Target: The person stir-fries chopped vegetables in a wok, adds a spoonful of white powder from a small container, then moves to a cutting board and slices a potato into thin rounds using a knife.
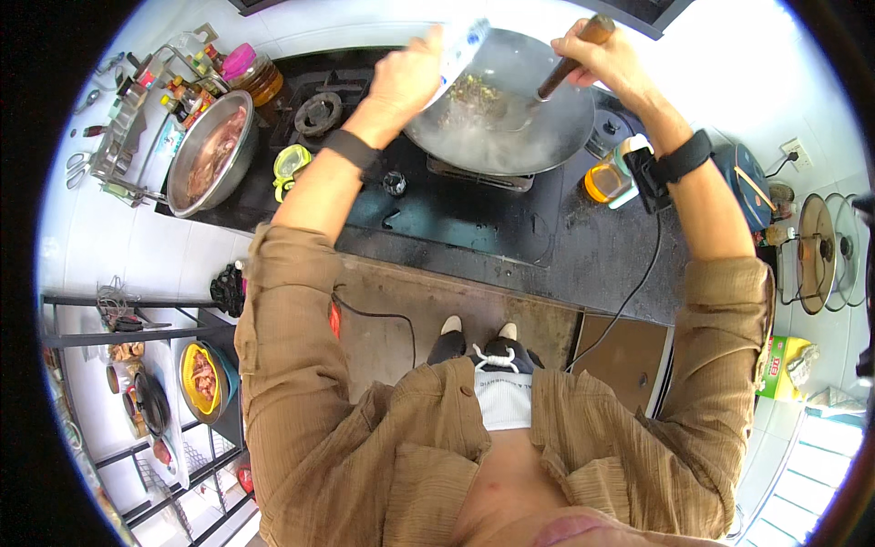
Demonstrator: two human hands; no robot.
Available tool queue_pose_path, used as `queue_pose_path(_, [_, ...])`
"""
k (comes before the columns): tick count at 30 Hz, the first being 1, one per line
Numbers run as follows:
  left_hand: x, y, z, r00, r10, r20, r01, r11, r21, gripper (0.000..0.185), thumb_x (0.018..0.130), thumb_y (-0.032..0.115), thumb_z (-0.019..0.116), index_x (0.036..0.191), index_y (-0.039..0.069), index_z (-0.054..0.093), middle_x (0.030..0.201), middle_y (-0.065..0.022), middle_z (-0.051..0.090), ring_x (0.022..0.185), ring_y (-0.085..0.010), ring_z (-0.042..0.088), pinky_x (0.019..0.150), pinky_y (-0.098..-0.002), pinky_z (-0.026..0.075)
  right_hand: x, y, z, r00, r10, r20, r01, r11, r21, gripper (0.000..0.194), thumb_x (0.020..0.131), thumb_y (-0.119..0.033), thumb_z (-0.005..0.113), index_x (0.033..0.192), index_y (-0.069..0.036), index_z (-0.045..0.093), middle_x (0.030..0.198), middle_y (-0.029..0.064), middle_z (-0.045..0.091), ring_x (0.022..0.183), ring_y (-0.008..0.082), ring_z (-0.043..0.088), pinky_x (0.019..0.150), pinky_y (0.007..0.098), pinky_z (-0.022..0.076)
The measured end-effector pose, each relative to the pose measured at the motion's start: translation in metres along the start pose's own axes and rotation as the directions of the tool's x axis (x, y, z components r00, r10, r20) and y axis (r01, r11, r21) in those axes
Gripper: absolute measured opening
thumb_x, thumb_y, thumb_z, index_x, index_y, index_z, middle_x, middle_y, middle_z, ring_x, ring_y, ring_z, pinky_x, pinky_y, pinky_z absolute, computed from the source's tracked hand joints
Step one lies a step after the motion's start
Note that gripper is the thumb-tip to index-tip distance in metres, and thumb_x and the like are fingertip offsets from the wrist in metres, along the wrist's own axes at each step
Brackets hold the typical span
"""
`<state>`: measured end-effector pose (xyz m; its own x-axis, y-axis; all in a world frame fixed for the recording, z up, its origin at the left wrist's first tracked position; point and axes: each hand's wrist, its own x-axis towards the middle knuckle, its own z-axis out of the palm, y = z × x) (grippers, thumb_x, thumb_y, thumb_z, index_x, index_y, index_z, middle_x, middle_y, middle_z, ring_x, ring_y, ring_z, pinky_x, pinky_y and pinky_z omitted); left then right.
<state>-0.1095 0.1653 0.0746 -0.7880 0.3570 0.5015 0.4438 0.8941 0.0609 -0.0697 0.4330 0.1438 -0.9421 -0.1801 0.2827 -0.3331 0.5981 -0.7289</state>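
Observation:
A large dark wok (509, 154) sits on the stove, with chopped greenish-brown food (475, 96) and steam inside. My left hand (410, 76) grips a white dish with a blue pattern (459, 58), tilted over the wok's left side. In my right hand (595, 58) is the brown wooden handle (571, 61) of a metal cooking utensil, whose lower end reaches into the wok and is partly veiled by steam. Its exact shape cannot be told.
A metal basin of raw meat (243, 161) stands at the left, near bottles and a pink-lidded jar (256, 72). A green-rimmed container (292, 163) lies by the left burner (318, 114). An oil container (608, 179) stands right of the wok. A cable (642, 280) crosses the counter's right part.

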Motion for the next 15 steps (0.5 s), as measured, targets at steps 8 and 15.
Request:
queue_pose_path(8, [-0.151, -0.043, -0.085, 0.895, -0.374, 0.244, 0.349, 0.245, -0.905, 0.047, 0.078, 0.001, 0.043, 0.124, -0.006, 0.045, 0.115, -0.0136, 0.056, 0.104, -0.0187, 0.056, 0.092, -0.0312, 0.044, 0.004, 0.006, 0.031, 0.96, 0.274, 0.059, -0.28, 0.93, 0.239, 0.053, 0.079, -0.051, 0.066, 0.082, 0.002, 0.061, 0.075, 0.0122, 0.064, 0.054, 0.0132, 0.063, 0.051, 0.0231, 0.0543])
queue_pose_path(15, [-0.266, 0.037, 0.0, 0.709, -0.266, 0.653, 0.625, -0.194, -0.756, 0.046, 0.081, 0.0, 0.045, 0.127, -0.004, 0.043, 0.113, -0.0101, 0.055, 0.101, -0.0154, 0.054, 0.088, -0.0296, 0.046, 0.027, -0.022, 0.021, 0.915, 0.326, -0.237, -0.271, 0.933, 0.235, 0.044, 0.082, -0.037, 0.067, 0.072, 0.005, 0.058, 0.058, 0.0136, 0.06, 0.046, 0.0194, 0.061, 0.039, 0.0281, 0.0479])
